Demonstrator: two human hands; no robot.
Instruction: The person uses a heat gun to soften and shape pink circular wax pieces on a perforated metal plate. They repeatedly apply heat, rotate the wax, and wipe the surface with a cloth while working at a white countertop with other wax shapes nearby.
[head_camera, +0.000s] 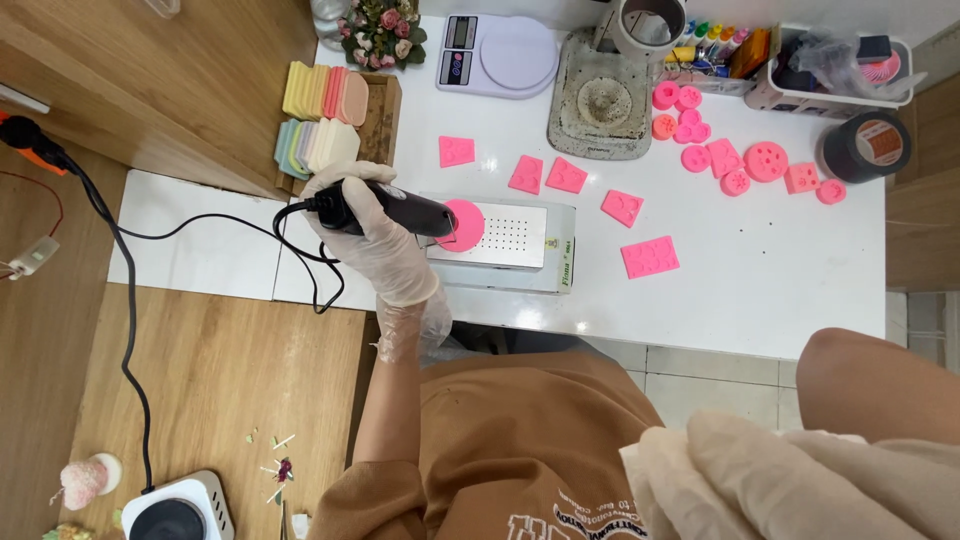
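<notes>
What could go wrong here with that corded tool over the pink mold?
The left hand holds the black corded tool tip-down on the round pink mold, which overhangs the metal box; pressure might tip it off. The cord trails across the floor toward the hot plate and might snag.

There is a single view, from a camera worn on the person's head. It looks steeply down over the brown shirt (520, 440) and lap onto the white table (760, 290), which fills the upper half at arm's length. Wooden floor (220, 370) shows lower left, and the table's far edge lies near the top.
</notes>
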